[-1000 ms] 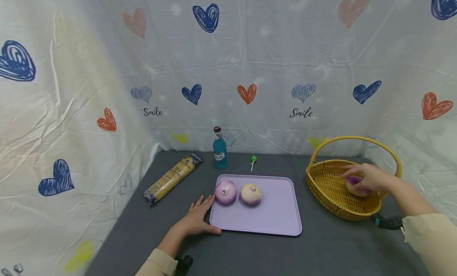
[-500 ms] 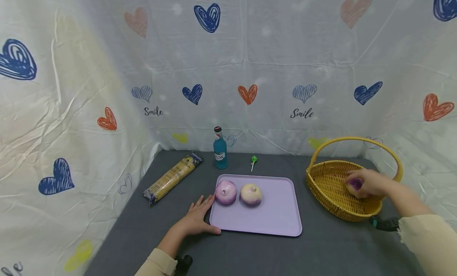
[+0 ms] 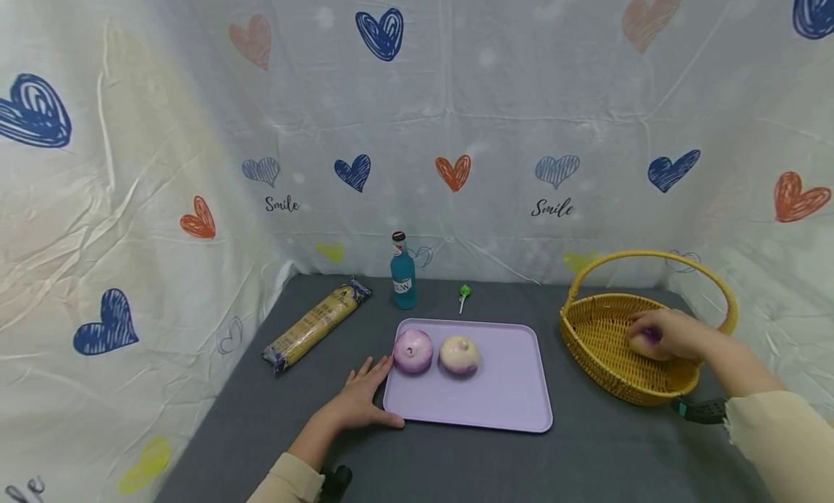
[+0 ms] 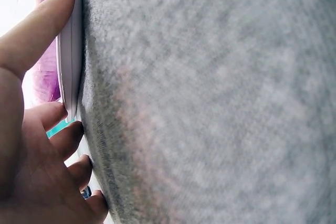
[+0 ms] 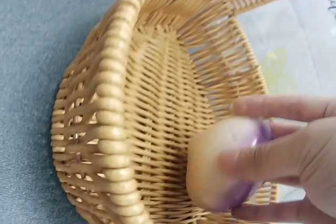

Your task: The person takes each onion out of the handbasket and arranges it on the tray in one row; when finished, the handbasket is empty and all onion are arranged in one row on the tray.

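Inside the yellow wicker basket (image 3: 596, 354), my right hand (image 3: 677, 334) grips a round white-and-purple turnip (image 5: 226, 161). In the right wrist view my thumb lies across its pale side, and the fingers go round behind it. My left hand (image 3: 358, 398) touches the left edge of a lilac tray (image 3: 502, 387), its fingers spread and the thumb at the near corner. On that tray sit a purple onion (image 3: 413, 351) and, beside it, a cream turnip (image 3: 459, 355) with a purple underside. The left wrist view catches fingertips (image 4: 55, 113) right at the tray's rim.
A long yellow packet (image 3: 317, 325) lies slanted at the left of the grey table (image 3: 456, 467). Behind the tray stand a blue bottle (image 3: 403, 271) and a small green lollipop (image 3: 465, 294). The basket's tall handle (image 3: 645, 255) arches over it.
My right fingers have closed round the turnip in the basket, where earlier they were spread over it. The left hand has stayed at the tray's edge.
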A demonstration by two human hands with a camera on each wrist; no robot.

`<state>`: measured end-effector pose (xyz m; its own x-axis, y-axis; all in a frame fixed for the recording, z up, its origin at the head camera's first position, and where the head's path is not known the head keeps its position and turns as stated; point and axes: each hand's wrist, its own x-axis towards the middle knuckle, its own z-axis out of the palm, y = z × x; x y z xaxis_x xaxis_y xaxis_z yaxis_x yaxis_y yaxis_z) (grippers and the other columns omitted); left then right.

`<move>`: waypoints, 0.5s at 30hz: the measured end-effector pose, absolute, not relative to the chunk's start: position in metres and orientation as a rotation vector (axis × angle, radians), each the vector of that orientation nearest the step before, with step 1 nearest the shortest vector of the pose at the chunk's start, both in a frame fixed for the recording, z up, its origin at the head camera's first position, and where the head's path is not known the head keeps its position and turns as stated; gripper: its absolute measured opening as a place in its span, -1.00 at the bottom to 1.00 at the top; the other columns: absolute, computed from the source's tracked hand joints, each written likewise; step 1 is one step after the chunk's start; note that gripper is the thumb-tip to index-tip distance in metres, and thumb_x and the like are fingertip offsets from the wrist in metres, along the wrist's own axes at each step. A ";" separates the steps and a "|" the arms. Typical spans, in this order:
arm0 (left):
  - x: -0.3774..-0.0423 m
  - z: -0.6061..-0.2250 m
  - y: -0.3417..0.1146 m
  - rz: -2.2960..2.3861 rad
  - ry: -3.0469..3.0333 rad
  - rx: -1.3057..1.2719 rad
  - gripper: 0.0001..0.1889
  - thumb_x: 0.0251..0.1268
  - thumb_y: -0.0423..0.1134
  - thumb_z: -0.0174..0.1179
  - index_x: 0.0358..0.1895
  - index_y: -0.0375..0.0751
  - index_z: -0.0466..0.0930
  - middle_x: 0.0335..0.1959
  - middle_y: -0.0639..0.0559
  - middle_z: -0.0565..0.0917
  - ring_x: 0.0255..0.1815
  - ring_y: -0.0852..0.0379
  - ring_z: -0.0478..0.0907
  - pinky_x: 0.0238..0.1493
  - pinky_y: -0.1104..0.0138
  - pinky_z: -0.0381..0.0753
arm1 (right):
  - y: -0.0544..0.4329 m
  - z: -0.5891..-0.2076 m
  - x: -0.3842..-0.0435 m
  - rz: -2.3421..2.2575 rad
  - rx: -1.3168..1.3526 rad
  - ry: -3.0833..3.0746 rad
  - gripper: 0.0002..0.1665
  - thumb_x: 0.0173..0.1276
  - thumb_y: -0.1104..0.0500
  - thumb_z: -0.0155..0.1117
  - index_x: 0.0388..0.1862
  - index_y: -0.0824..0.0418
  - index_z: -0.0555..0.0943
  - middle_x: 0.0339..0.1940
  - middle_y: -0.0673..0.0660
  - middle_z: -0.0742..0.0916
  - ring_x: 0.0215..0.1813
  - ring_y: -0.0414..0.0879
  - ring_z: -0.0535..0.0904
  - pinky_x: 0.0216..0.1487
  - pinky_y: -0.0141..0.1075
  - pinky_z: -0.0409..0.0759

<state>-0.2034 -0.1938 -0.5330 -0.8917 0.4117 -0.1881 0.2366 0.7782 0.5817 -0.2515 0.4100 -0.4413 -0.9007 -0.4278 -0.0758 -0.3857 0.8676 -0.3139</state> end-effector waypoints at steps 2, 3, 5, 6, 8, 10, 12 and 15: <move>-0.203 -0.533 -0.194 0.809 2.668 0.501 0.27 -0.12 0.30 0.52 0.64 -0.12 0.01 0.65 -0.13 0.07 0.67 -0.31 -0.23 0.55 -0.32 -0.27 | 0.409 -0.439 -0.251 -0.476 -0.663 2.896 -0.57 0.16 0.48 0.33 0.00 0.21 0.77 0.24 0.49 0.62 0.22 0.53 0.50 0.00 -0.01 0.63; -0.203 -0.533 -0.193 0.807 2.669 0.501 0.27 -0.12 0.31 0.52 0.64 -0.11 0.01 0.65 -0.13 0.07 0.67 -0.31 -0.23 0.55 -0.31 -0.27 | 0.408 -0.438 -0.250 -0.488 -0.682 2.899 -0.55 0.15 0.50 0.34 0.02 0.22 0.76 0.25 0.50 0.61 0.22 0.53 0.50 0.00 0.01 0.63; -0.203 -0.534 -0.193 0.805 2.671 0.501 0.27 -0.12 0.31 0.52 0.64 -0.11 0.01 0.65 -0.13 0.07 0.67 -0.31 -0.23 0.55 -0.31 -0.27 | 0.406 -0.436 -0.251 -0.502 -0.703 2.904 -0.54 0.13 0.49 0.38 0.03 0.22 0.76 0.26 0.50 0.60 0.23 0.53 0.49 -0.01 0.00 0.64; -0.203 -0.534 -0.193 0.806 2.672 0.502 0.28 -0.13 0.31 0.52 0.64 -0.11 0.01 0.65 -0.13 0.07 0.67 -0.31 -0.23 0.55 -0.31 -0.27 | 0.406 -0.435 -0.250 -0.515 -0.708 2.902 -0.53 0.12 0.49 0.40 0.04 0.23 0.75 0.27 0.51 0.59 0.24 0.54 0.48 -0.01 0.01 0.64; -0.204 -0.534 -0.194 0.811 2.674 0.501 0.28 -0.13 0.31 0.52 0.64 -0.11 0.01 0.65 -0.13 0.07 0.67 -0.31 -0.23 0.55 -0.31 -0.27 | 0.404 -0.433 -0.251 -0.515 -0.724 2.908 -0.54 0.12 0.47 0.44 0.04 0.23 0.75 0.26 0.51 0.59 0.23 0.53 0.49 0.00 0.03 0.65; -0.204 -0.534 -0.194 0.809 2.672 0.503 0.28 -0.13 0.31 0.52 0.64 -0.11 0.01 0.65 -0.13 0.07 0.67 -0.31 -0.24 0.55 -0.31 -0.28 | 0.402 -0.430 -0.251 -0.522 -0.727 2.911 -0.53 0.13 0.46 0.44 0.06 0.24 0.74 0.26 0.49 0.60 0.22 0.50 0.50 -0.03 -0.02 0.66; -0.204 -0.534 -0.194 0.807 2.671 0.504 0.28 -0.12 0.31 0.52 0.64 -0.11 0.00 0.65 -0.13 0.07 0.67 -0.31 -0.23 0.55 -0.31 -0.27 | 0.399 -0.427 -0.250 -0.536 -0.714 2.916 -0.51 0.16 0.43 0.44 0.10 0.22 0.72 0.27 0.44 0.62 0.22 0.44 0.53 -0.05 -0.10 0.65; -0.204 -0.534 -0.194 0.805 2.666 0.503 0.28 -0.12 0.32 0.52 0.64 -0.11 0.00 0.65 -0.13 0.06 0.67 -0.31 -0.24 0.55 -0.31 -0.27 | 0.394 -0.422 -0.248 -0.545 -0.725 2.934 -0.50 0.16 0.38 0.47 0.13 0.23 0.70 0.26 0.41 0.63 0.19 0.37 0.57 -0.09 -0.15 0.64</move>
